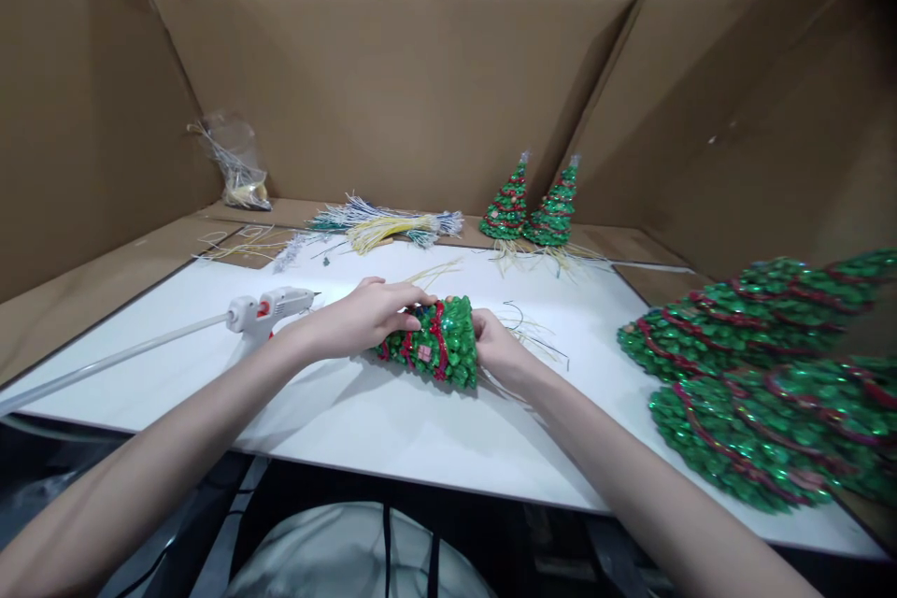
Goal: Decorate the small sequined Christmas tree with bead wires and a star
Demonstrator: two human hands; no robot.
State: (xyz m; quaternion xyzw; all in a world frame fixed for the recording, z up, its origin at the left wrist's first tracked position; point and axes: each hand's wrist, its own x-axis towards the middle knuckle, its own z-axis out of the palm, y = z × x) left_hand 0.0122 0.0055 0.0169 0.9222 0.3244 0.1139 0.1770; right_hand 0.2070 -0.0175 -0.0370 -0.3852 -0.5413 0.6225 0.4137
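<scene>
A small green Christmas tree [448, 350] with red garland lies on its side over the white table, its base facing right. My left hand [375, 313] is closed over its upper part, thumb on the near side. At the open base is my right hand [499, 344], fingers curled against or inside the rim. Those fingertips are hidden, so what they grip cannot be made out. Thin loose wires [536, 336] spread on the table behind my right wrist. Pale yellow strands [431, 273] show just beyond the tree.
A white glue gun [270, 308] with a long glue stick stands left. Wire bundles [389, 229], two small trees [505, 206] with trailing wires and a plastic bag [242, 173] line the back. Larger trees [743, 434] lie at right. Cardboard walls [364, 84] enclose the white table [420, 434].
</scene>
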